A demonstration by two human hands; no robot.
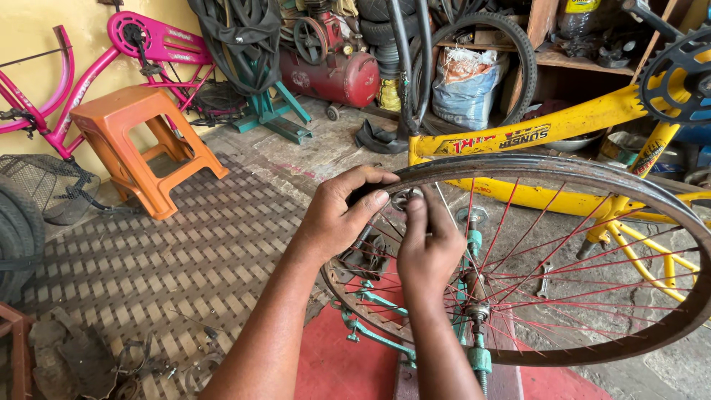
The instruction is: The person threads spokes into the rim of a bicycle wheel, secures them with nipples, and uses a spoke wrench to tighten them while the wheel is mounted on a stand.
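A bare bicycle wheel rim (607, 172) with red spokes (548, 255) sits in a green truing stand (474, 318). My left hand (337, 215) wraps around the rim's near-left edge, thumb over the top. My right hand (426, 248) is just right of it, fingers pinched on a small round metal spoke tool (404, 198) at the rim. The wheel's hub (474, 307) lies right of my right wrist.
A yellow bicycle frame (518, 137) with a black chainring (678, 74) lies behind the wheel. An orange plastic stool (141, 148) and a pink bicycle (111, 59) stand at the left. A red compressor tank (333, 74), tyres and shelves fill the back. A woven mat (170, 252) covers the floor.
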